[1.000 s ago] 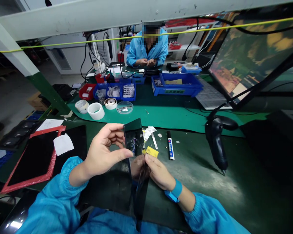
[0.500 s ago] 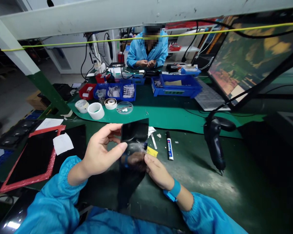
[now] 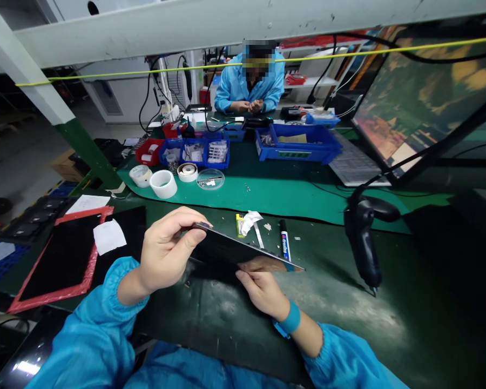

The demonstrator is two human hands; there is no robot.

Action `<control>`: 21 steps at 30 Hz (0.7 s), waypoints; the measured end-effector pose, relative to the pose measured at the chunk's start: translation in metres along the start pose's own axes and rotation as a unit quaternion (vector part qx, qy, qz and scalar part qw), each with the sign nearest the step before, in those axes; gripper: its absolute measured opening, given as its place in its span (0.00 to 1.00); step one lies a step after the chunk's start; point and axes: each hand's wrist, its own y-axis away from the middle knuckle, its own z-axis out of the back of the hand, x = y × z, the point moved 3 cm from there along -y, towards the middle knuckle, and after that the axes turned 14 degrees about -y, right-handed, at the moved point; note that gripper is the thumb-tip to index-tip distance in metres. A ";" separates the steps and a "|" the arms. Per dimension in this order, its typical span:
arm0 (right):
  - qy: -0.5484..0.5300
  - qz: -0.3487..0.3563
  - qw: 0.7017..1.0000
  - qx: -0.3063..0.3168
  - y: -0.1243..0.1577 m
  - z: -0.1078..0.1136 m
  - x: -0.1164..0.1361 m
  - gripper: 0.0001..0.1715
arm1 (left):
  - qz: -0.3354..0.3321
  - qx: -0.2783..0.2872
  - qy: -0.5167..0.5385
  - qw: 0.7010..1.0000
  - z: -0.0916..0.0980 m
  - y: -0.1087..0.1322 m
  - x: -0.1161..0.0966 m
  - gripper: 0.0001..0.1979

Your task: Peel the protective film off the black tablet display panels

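A thin, glossy black panel (image 3: 227, 249), like a display screen, is held tilted above the bench, its upper edge sloping down to the right. My left hand (image 3: 168, 251) pinches its left end between thumb and fingers. My right hand (image 3: 265, 292) is closed just below the panel's near side, thumb against the fingers, its reflection showing in the dark face. Whatever its fingertips grip is too small or hidden to make out. Behind the panel lie a marker pen (image 3: 284, 240), a crumpled white scrap (image 3: 251, 221) and a yellow-green lighter-like item (image 3: 240, 225).
A corded black electric screwdriver (image 3: 362, 243) hangs at right. Black panels, one in a red frame (image 3: 89, 270), lie at left. Tape rolls (image 3: 163, 184), a round clear dish (image 3: 210, 179) and blue bins (image 3: 297, 146) stand further back. A co-worker (image 3: 249, 81) sits opposite.
The panel has turned from upright to a flatter tilt, its free end swinging out to the right. My right hand has dropped slightly and stays close to it.
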 end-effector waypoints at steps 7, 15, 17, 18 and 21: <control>-0.042 -0.002 0.999 -0.014 0.002 0.000 0.002 0.28 | -0.005 0.021 0.018 1.000 0.000 0.002 0.000 0.09; -0.013 0.028 0.999 -0.016 0.003 -0.001 -0.004 0.21 | 0.065 -0.056 0.121 0.989 -0.005 0.002 0.016 0.04; 0.004 0.035 0.999 -0.019 0.004 -0.001 -0.008 0.22 | 0.099 -0.094 0.145 0.980 -0.005 0.002 0.021 0.06; 0.007 0.035 0.999 -0.027 0.005 0.001 -0.010 0.22 | 0.115 -0.103 0.154 0.976 -0.005 0.002 0.023 0.08; 0.004 0.029 0.998 -0.061 0.009 0.013 -0.019 0.23 | 0.137 -0.091 0.160 0.973 -0.004 -0.003 0.025 0.16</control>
